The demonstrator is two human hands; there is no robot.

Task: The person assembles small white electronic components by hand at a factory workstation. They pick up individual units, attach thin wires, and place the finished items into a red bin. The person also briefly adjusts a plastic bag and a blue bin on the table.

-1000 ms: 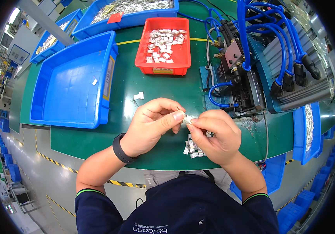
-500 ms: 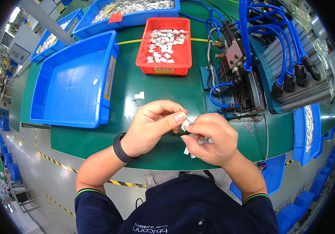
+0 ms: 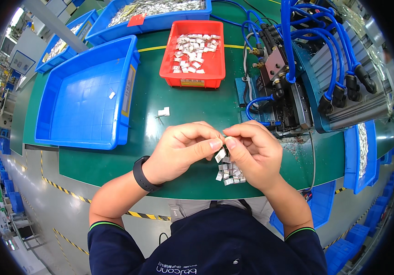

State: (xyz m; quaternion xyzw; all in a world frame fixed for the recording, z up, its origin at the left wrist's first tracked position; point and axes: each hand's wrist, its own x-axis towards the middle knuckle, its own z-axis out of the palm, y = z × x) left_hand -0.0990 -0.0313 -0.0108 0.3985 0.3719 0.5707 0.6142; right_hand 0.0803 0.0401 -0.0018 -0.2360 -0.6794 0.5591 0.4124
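My left hand [image 3: 183, 149] is closed in a pinch, thumb against fingers, on a small white block-shaped part [image 3: 220, 155] with thin wire leads. Close beside it, my right hand [image 3: 259, 158] has thumb and forefinger drawn together at the leads of that same part. The fingertips nearly meet and cover part of the leads. Below them, a heap of similar white parts [image 3: 230, 175] lies on the green tabletop near its front edge, partly behind my right hand. Farther off, a loose white part with leads [image 3: 164, 111] lies on the table.
A red bin [image 3: 192, 81] holds many white parts. Left of it stands a blue bin [image 3: 82, 105] with one small white piece inside. Behind is another filled blue bin [image 3: 149, 25]. A machine with blue air hoses [image 3: 282, 87] occupies the right side.
My right hand has opened up from its curled grip, its thumb and forefinger now up at the leads. The white part sits slightly lower, and more of the heap shows.
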